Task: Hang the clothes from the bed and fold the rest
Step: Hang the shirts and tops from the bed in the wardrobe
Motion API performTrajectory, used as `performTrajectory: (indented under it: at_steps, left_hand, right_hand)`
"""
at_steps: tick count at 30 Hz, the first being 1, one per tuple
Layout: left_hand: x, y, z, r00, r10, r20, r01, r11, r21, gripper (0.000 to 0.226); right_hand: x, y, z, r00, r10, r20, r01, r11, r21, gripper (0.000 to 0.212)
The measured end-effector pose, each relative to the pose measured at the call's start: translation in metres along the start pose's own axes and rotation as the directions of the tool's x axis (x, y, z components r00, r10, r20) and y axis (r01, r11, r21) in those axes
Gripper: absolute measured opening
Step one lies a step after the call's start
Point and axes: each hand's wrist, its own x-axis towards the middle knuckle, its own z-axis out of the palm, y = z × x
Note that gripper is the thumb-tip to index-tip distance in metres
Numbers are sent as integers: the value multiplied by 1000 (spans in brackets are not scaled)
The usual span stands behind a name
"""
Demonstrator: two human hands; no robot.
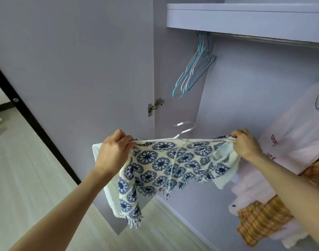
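left hand and right hand pinch a fringed floral knit top on a thin white hanger.

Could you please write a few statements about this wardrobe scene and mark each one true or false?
1. Both hands, left and right, hold the blue-patterned top. True.
2. The top is on a white hanger. True.
3. That hanger already hangs on the rail. False: it is held below the rail.
4. The rail has no hangers. False: a bunch of empty hangers hangs at its left end.
5. A white T-shirt hangs on the right. True.
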Motion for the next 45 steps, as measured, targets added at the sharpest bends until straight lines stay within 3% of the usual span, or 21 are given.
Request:
performTrajectory:
  at_steps: [5,10,13,18,23,24,25,26,27,28,29,30,32,33,34,35,37,39,42,45]
  left_hand:
    - [1,5,11,988,-147,-40,145,988,-56,15]
    - [-3,3,11,986,-163,-26,158,979,-131,12]
    - [-5,-2,8,991,-133,4,132,979,-159,11]
    - [-4,-2,12,988,-151,36,155,978,-137,11]
    - [2,12,24,968,-249,-39,240,957,-165,15]
    - [4,15,25,966,-253,-54,241,955,-175,15]
    - [6,17,26,964,-258,-68,241,952,-186,15]
    - [8,19,27,962,-263,-79,244,950,-195,16]
    - [9,19,27,960,-266,-90,245,949,-200,16]
    - [10,18,26,958,-268,-99,244,949,-202,16]
    - [10,16,25,959,-264,-104,239,949,-205,16]
    - [10,15,23,960,-258,-109,232,950,-209,15]
    - [9,12,19,964,-237,-120,207,954,-216,14]
    - [9,11,17,968,-221,-119,191,957,-219,14]
    - [9,11,15,972,-204,-113,175,959,-224,14]
    - [10,12,13,976,-187,-109,158,961,-228,14]
    - [12,15,9,986,-139,-96,113,966,-234,14]
    - [15,19,6,993,-86,-83,64,971,-231,14]
    - [16,22,0,995,-44,-90,27,982,-184,12]
    - [16,21,1,987,-22,-159,31,998,54,9]
  right_hand:
    - [-4,-31,4,998,-61,-32,64,995,71,25]
    - [10,-39,-14,993,60,-99,-29,958,286,22]
    - [15,-38,-22,986,68,-154,-11,938,346,19]
    - [6,-51,-28,962,-21,-272,133,906,402,17]
    - [-32,-69,-12,917,-124,-379,308,824,475,19]
    - [-43,-72,-5,938,-214,-272,327,808,491,24]
    - [-53,-72,1,943,-328,-62,313,803,508,29]
    - [-61,-71,6,879,-418,228,267,829,491,34]
    - [-67,-67,10,745,-442,499,231,873,429,34]
    - [-71,-61,14,622,-407,669,203,909,364,31]
    - [-71,-55,15,597,-377,708,196,924,327,27]
    - [-70,-52,14,678,-373,633,201,923,328,24]
    - [-61,-48,4,932,-294,210,219,922,319,21]
    - [-55,-48,-5,966,-254,-48,256,914,316,19]
    - [-49,-51,-15,942,-252,-224,314,897,312,22]
    - [-44,-56,-25,905,-303,-299,392,866,310,31]
    - [-40,-74,-41,841,-475,-259,540,764,353,45]
    - [-46,-96,-46,799,-584,-144,572,662,485,35]
    - [-53,-114,-36,797,-595,-104,543,632,553,20]
    - [-57,-117,-27,802,-569,-181,555,597,580,20]
